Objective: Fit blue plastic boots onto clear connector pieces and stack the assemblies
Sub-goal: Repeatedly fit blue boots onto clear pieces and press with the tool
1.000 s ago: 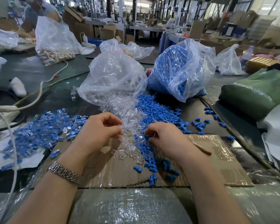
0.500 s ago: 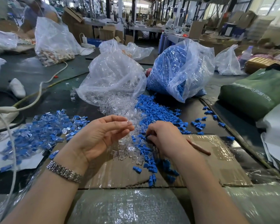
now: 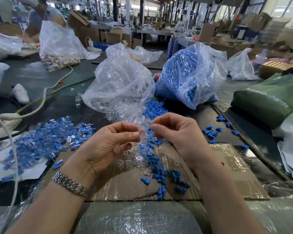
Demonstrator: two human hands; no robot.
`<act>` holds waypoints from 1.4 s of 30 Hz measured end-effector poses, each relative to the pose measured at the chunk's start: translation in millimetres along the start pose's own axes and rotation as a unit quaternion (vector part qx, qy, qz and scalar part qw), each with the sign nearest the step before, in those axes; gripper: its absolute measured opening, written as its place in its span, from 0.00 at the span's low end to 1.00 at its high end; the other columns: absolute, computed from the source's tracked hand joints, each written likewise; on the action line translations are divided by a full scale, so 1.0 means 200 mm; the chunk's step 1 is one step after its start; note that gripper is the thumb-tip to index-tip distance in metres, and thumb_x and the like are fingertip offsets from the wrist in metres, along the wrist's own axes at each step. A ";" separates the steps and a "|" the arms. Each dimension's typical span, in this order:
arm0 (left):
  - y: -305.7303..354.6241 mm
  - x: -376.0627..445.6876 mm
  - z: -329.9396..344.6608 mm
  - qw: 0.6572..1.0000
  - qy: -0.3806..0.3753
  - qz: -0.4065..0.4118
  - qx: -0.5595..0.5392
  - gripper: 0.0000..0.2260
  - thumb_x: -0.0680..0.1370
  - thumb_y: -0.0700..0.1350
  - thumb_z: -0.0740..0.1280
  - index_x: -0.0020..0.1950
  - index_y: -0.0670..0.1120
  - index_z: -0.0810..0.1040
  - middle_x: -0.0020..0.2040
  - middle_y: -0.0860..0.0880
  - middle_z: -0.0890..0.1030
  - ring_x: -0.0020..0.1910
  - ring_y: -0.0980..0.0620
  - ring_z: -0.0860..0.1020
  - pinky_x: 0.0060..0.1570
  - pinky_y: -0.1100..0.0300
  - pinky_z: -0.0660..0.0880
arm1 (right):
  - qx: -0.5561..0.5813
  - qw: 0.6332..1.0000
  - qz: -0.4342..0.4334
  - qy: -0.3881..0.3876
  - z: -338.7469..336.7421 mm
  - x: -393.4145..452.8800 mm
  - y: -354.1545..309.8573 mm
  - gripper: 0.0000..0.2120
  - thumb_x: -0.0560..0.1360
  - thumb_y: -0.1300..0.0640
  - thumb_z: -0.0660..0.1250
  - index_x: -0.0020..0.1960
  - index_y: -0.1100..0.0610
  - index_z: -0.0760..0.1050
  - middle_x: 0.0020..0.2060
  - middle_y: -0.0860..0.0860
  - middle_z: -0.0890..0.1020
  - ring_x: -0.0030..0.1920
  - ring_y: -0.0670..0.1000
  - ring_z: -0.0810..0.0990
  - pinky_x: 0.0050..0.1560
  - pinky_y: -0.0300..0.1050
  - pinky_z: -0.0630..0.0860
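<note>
Clear connector piece [image 3: 139, 131] sits pinched in the left hand [image 3: 108, 146]; the right hand [image 3: 179, 132] has fingers curled, contents indiscernible. Green bag [image 3: 267, 98] reads "Panda".

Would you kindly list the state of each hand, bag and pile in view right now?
left hand: raised, pinches a clear connector.
right hand: raised, fingers curled; what it holds is hidden.
clear bag: open, connectors spilling out.
blue bag: open at the mouth, full of boots.
finished pile: heaped loosely to the left.
loose blue boots: scattered on the cardboard.
</note>
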State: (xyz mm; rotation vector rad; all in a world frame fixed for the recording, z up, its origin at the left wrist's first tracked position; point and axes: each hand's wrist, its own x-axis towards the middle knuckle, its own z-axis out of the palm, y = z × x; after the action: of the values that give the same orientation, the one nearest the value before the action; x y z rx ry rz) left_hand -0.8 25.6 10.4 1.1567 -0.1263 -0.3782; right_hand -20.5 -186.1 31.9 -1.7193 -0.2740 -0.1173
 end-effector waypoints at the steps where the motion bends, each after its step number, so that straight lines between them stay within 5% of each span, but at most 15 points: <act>1: 0.00 0.00 0.00 1.000 -0.003 0.009 0.006 0.10 0.65 0.35 0.79 0.44 0.43 0.86 0.48 0.42 0.86 0.43 0.50 0.85 0.37 0.64 0.80 | 0.023 1.000 -0.004 -0.005 0.02 -0.01 -0.01 0.02 0.75 0.63 0.74 0.48 0.60 0.84 0.37 0.50 0.86 0.37 0.46 0.84 0.43 0.36 0.79; 12: -0.03 0.00 0.01 0.999 -0.003 0.043 0.008 0.08 0.68 0.31 0.74 0.44 0.40 0.87 0.45 0.39 0.86 0.47 0.44 0.86 0.47 0.60 0.82 | -0.199 0.976 -0.085 -0.013 0.03 -0.04 0.01 0.05 0.79 0.59 0.71 0.48 0.50 0.81 0.40 0.44 0.83 0.43 0.46 0.83 0.48 0.40 0.80; 22: -0.01 -0.02 0.04 0.997 -0.008 0.029 0.071 0.11 0.69 0.33 0.74 0.50 0.37 0.86 0.50 0.37 0.86 0.49 0.43 0.86 0.47 0.59 0.82 | -0.250 0.961 -0.114 -0.042 0.04 -0.03 0.03 0.05 0.79 0.58 0.72 0.50 0.48 0.80 0.43 0.44 0.83 0.46 0.45 0.82 0.50 0.49 0.81; 34: -0.02 -0.02 0.03 0.992 0.004 0.053 0.110 0.10 0.69 0.36 0.75 0.50 0.39 0.86 0.50 0.38 0.86 0.50 0.43 0.86 0.48 0.60 0.82 | -0.279 0.950 -0.133 -0.049 0.05 -0.03 0.02 0.05 0.79 0.59 0.70 0.50 0.50 0.79 0.44 0.43 0.81 0.46 0.45 0.81 0.50 0.47 0.80; 39: -0.01 -0.01 0.02 0.995 -0.008 0.040 0.086 0.11 0.70 0.35 0.73 0.52 0.39 0.86 0.52 0.37 0.86 0.53 0.41 0.85 0.49 0.59 0.82 | -0.249 0.966 -0.059 -0.015 -0.01 -0.03 0.00 0.09 0.78 0.51 0.71 0.56 0.44 0.76 0.45 0.42 0.81 0.47 0.42 0.82 0.52 0.43 0.82; 42: -0.01 -0.01 0.02 0.998 0.004 0.038 0.057 0.10 0.71 0.34 0.72 0.52 0.36 0.85 0.53 0.35 0.85 0.53 0.40 0.85 0.48 0.59 0.82 | -0.435 0.894 0.092 0.053 -0.12 -0.01 0.03 0.25 0.76 0.41 0.69 0.69 0.49 0.70 0.60 0.45 0.76 0.63 0.48 0.75 0.65 0.52 0.76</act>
State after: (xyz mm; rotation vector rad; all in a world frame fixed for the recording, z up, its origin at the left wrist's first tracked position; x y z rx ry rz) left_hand -5.0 21.7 10.7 1.2627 -0.1854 -0.3019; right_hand -18.4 -211.3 29.2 -2.6114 0.0497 -0.2142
